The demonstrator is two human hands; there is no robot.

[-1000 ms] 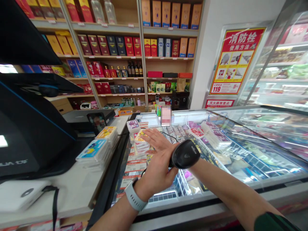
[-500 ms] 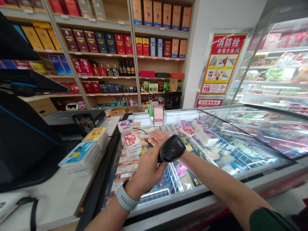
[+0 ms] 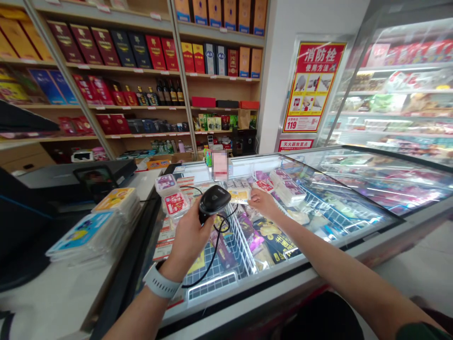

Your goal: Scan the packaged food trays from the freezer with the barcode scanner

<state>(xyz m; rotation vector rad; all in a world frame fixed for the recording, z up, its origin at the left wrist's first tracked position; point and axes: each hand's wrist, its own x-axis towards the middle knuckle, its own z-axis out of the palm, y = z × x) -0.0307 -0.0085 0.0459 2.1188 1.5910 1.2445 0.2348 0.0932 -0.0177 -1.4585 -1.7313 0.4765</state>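
Clamping the left hand point(image 3: 189, 233) around a black handheld barcode scanner point(image 3: 214, 202) while pinching the right end of a flat yellow-labelled pack point(image 3: 239, 195) in the right hand point(image 3: 264, 204), just right of the scanner head and over a glass-topped chest freezer point(image 3: 262, 284); not showing clearly whether resting on the glass or lifted. Possibly risking a slip of the pack through so one-sided a pinch, or a bump against the scanner so close by; perhaps also risking a snag on the looping black cable point(image 3: 214, 253), or a nudge to the red-labelled packs point(image 3: 176, 204) just left of the scanner. Displaying wire baskets point(image 3: 244, 238) beneath the glass, more packs point(image 3: 290, 190) to the right, and blue-labelled packs point(image 3: 83, 233) on the pale counter point(image 3: 53, 302) at left. Backing onto far shelves point(image 3: 221, 77) of boxed goods, a fire-hydrant poster point(image 3: 314, 87) and lit display shelving point(image 3: 396, 93) at far right.
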